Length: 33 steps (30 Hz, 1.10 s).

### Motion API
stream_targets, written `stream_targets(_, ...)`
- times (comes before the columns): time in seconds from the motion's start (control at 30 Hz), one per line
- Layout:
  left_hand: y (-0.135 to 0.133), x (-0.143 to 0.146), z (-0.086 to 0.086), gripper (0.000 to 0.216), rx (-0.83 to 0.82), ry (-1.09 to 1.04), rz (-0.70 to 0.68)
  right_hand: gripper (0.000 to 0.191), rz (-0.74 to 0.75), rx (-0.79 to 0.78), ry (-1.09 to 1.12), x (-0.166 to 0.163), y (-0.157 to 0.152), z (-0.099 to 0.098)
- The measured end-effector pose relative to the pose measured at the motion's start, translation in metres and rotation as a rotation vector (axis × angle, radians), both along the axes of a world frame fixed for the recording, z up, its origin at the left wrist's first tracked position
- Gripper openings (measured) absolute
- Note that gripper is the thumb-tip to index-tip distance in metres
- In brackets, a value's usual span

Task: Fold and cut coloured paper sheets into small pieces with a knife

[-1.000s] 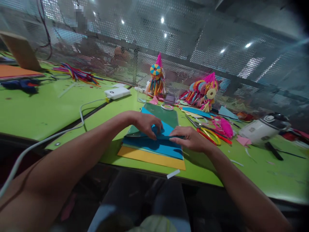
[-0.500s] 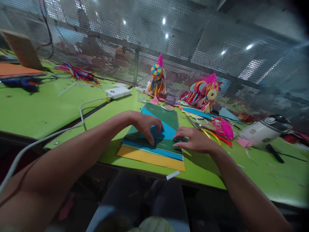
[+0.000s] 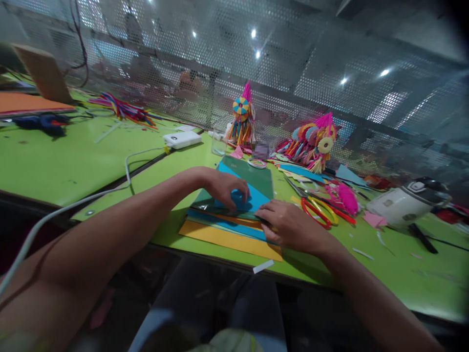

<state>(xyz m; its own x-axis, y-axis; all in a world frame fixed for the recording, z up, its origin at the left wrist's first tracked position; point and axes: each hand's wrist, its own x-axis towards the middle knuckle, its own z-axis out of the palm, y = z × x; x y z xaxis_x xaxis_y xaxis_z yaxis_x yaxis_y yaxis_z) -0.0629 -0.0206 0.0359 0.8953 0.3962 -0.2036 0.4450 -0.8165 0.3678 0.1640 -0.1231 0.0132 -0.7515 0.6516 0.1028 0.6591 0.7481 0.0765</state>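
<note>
A dark green sheet (image 3: 256, 173) lies on a stack of coloured papers on the green table. On top of it rests a bright blue piece of paper (image 3: 259, 193) with a slanted edge. Arched over that blue paper, my left hand (image 3: 229, 188) is open, fingers apart and tips down on it. My right hand (image 3: 284, 222) is closed on the near right corner of the green sheet, which is raised a little. Below stick out a blue strip (image 3: 234, 228) and a yellow-orange sheet (image 3: 220, 239). My right fingertips are partly hidden under the corner.
Right of my hands lie scissors (image 3: 317, 212), a bright pink bundle (image 3: 342, 198) and a white-and-black container (image 3: 406, 203). Tasselled paper ornaments (image 3: 242, 115) stand at the back. A white power bank (image 3: 182, 140) with a cable (image 3: 84, 198) is on the left.
My right hand has moved left and closed on the green sheet's near corner. The sheet's near edge has lifted and shifted away, showing more paper below. My left hand stays on the blue paper.
</note>
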Motion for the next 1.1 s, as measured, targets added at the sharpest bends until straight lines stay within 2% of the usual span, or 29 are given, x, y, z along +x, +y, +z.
stream_targets(0.1, -0.003, 0.001, 0.003, 0.036, -0.032, -0.003, 0.0, 0.019, 0.015, -0.015, 0.092, 0.007, 0.01, -0.002)
stream_targets(0.3, -0.005, 0.001, 0.003, 0.043, -0.003, -0.009, 0.033, 0.026, 0.017, -0.169, 0.381, 0.019, 0.025, -0.003)
stream_targets(0.5, -0.004, 0.001, 0.002, 0.026, -0.005, -0.039, 0.004, 0.029, -0.062, -0.208, 0.445, 0.016, 0.027, -0.002)
stream_targets(0.67, -0.001, 0.0, 0.002, 0.018, -0.007, -0.052, -0.032, 0.023, -0.111, -0.27, 0.544, 0.018, 0.029, -0.003)
stream_targets(0.8, 0.0, -0.001, 0.001, 0.016, -0.008, -0.063, -0.046, 0.032, -0.184, -0.272, 0.604, 0.02, 0.033, -0.007)
stream_targets(0.87, 0.0, -0.002, 0.001, 0.016, -0.02, -0.068, -0.037, 0.038, -0.173, -0.219, 0.62, 0.02, 0.034, -0.008)
stream_targets(0.93, 0.001, -0.003, 0.001, 0.016, -0.037, -0.08, -0.017, 0.04, -0.113, -0.083, 0.611, 0.019, 0.033, -0.008)
stream_targets(1.03, 0.004, -0.005, 0.001, 0.018, -0.061, -0.099, 0.005, 0.037, -0.034, 0.138, 0.495, 0.016, 0.027, -0.005)
stream_targets(1.1, 0.005, -0.006, 0.0, 0.019, -0.075, -0.095, 0.019, 0.03, -0.024, 0.219, 0.387, 0.014, 0.024, -0.003)
